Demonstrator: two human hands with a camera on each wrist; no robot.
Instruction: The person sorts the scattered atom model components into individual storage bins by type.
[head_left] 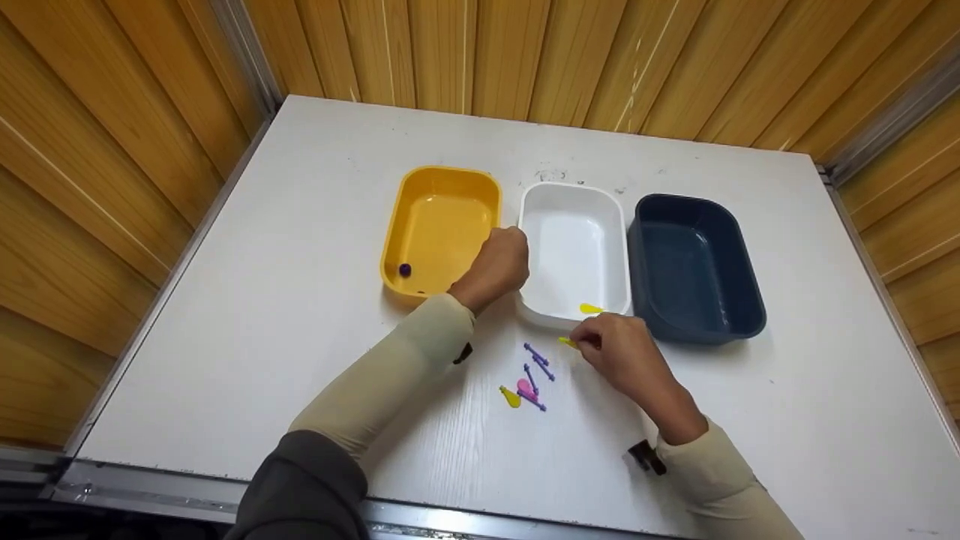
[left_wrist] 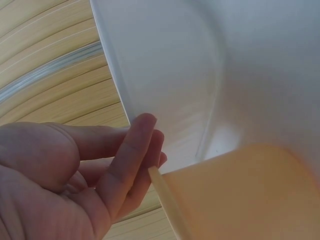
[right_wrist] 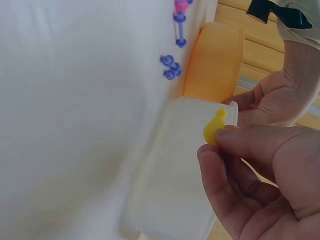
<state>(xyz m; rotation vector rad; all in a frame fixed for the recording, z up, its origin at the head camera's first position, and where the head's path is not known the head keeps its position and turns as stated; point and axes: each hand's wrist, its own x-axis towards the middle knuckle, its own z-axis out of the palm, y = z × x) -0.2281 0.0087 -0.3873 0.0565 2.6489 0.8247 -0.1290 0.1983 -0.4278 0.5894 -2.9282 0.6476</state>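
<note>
My left hand (head_left: pixel 496 262) is at the side where the yellow bin and the white bin (head_left: pixel 624 255) meet. Its thumb and fingers grip the white bin's rim in the left wrist view. Near that bin's front edge, my right hand (head_left: pixel 622 349) pinches a small yellow teardrop-shaped piece (right_wrist: pixel 215 127) between thumb and forefinger. Another yellow teardrop piece (head_left: pixel 591 308) lies inside the white bin. On the table to the left of my right hand are several purple rods with knobbed ends (head_left: pixel 530 379), a pink piece (head_left: pixel 526 388) and a yellow piece (head_left: pixel 511 397).
The yellow bin (head_left: pixel 388 247) stands at the left with a dark purple bead (head_left: pixel 405 270) in it. To the right of the white bin is a dark blue bin (head_left: pixel 756 300). Wood-look panels (head_left: pixel 525 60) wall the white table (head_left: pixel 225 360) at the back and sides.
</note>
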